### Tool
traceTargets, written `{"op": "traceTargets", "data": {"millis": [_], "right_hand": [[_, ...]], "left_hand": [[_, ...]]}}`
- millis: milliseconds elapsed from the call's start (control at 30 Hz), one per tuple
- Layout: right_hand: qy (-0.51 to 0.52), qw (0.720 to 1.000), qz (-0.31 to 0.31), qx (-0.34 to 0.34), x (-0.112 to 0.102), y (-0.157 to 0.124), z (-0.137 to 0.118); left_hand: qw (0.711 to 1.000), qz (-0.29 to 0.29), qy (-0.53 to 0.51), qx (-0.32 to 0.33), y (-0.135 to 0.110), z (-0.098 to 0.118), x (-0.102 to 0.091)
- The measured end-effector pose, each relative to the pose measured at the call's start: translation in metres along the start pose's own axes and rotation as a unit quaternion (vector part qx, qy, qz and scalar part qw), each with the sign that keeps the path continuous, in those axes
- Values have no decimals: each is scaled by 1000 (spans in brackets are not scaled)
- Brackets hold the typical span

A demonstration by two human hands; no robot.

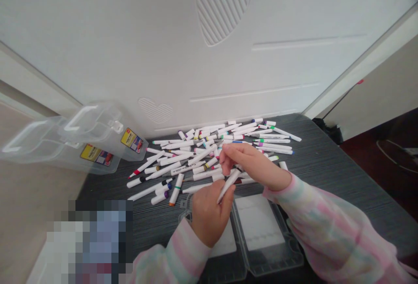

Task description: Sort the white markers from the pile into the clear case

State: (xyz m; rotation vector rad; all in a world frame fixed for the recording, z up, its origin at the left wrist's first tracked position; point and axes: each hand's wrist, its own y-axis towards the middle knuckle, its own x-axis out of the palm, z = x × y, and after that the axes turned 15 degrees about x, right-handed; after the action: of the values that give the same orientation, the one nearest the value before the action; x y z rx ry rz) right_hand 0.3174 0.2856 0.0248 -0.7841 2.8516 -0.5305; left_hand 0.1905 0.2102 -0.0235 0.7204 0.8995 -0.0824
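Observation:
My left hand (pixel 209 212) is closed around the lower end of a white marker (pixel 227 185) that points up and to the right. My right hand (pixel 250 164) pinches the marker's upper end with fingers curled over it. Both hands hover above an open clear plastic case (pixel 261 249) lying flat on the dark table (pixel 326 162). Just beyond my hands, several white markers with coloured caps (pixel 209 149) lie scattered in a loose pile.
Two clear plastic boxes with yellow labels (pixel 98 138) lie tipped at the table's back left. A white panel with heart shapes (pixel 222 5) rises behind the table. A blurred patch sits at the lower left. Dark floor lies to the right.

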Motion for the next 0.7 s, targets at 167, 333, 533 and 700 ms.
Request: {"op": "traceTargets", "data": {"millis": [167,333,533,700], "right_hand": [[-24,999,-9,-27,-1,-4,-2],[-51,997,-15,-64,-4,-7,-2],[-92,990,-34,-96,-8,-10,-4],[-26,993,-9,-119,-11,-8,1]], "left_hand": [[992,-7,-108,-62,2,-1,-4],[974,-5,-205,-101,2,-4,-4],[952,-22,-275,-134,4,-8,-2],[936,-3,-315,-159,5,-11,-3]]}}
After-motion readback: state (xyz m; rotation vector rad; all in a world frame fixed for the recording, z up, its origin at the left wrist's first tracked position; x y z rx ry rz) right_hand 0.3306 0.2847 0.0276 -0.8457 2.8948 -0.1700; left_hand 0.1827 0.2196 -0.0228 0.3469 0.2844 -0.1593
